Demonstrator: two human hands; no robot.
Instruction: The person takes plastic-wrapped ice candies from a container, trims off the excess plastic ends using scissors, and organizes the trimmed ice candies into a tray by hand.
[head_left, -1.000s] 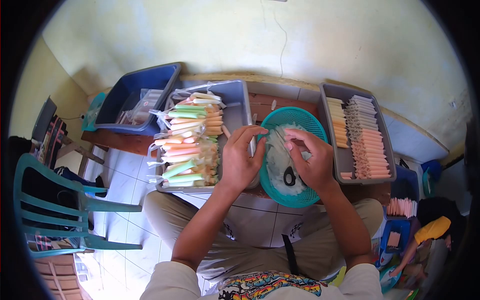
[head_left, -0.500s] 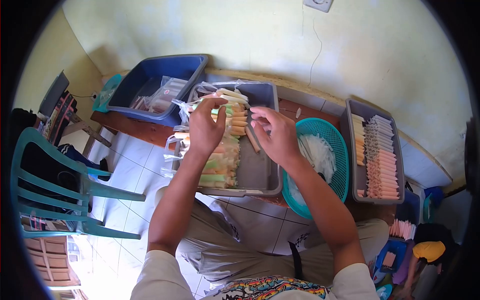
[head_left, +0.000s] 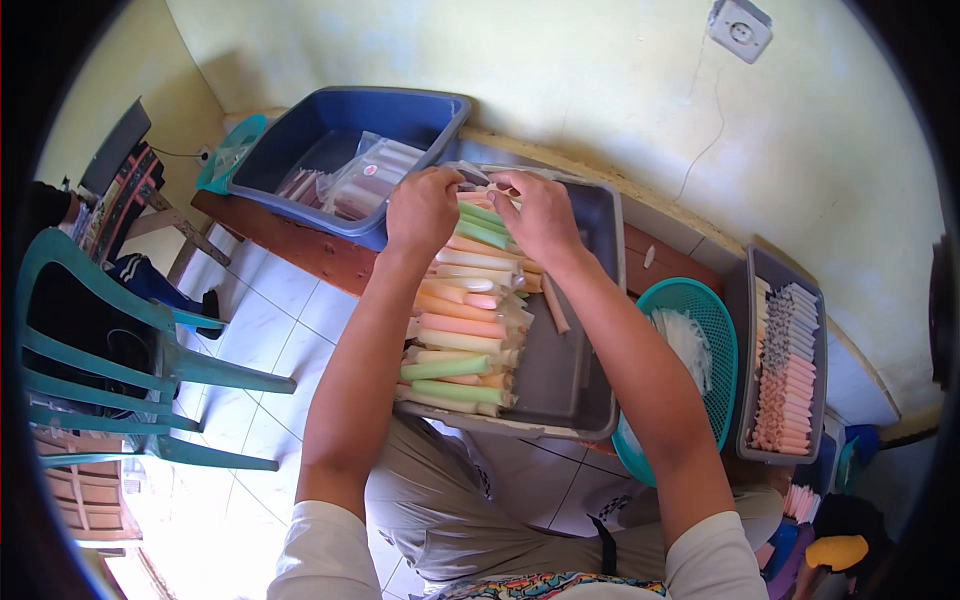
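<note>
My left hand (head_left: pixel 424 212) is closed at the far end of the grey tray (head_left: pixel 592 410), its fingertips pinching a clear plastic bag (head_left: pixel 466 174). Opposite it, my right hand (head_left: pixel 540 215) has its thumb and fingers bent together on the same plastic; the exact grip is partly hidden. Below both hands lie bagged rows of slim filled tubes (head_left: pixel 460 322) in orange, pink, cream and green. One loose brownish tube (head_left: pixel 555 304) rests apart on the tray's bottom, beside my right forearm.
A blue tub (head_left: pixel 345 105) with bagged tubes stands at the left. To the right are a teal basket (head_left: pixel 728 350) of clear plastic sleeves and another grey tray (head_left: pixel 752 400) of pink and white tubes. A green chair (head_left: pixel 110 360) stands left; another person (head_left: pixel 836 552) is at lower right.
Both hands have moved closer together at the tray's far end and closed on the plastic. Before, they were apart with fingers loosely curved. The view has shifted, so the trays appear farther right.
</note>
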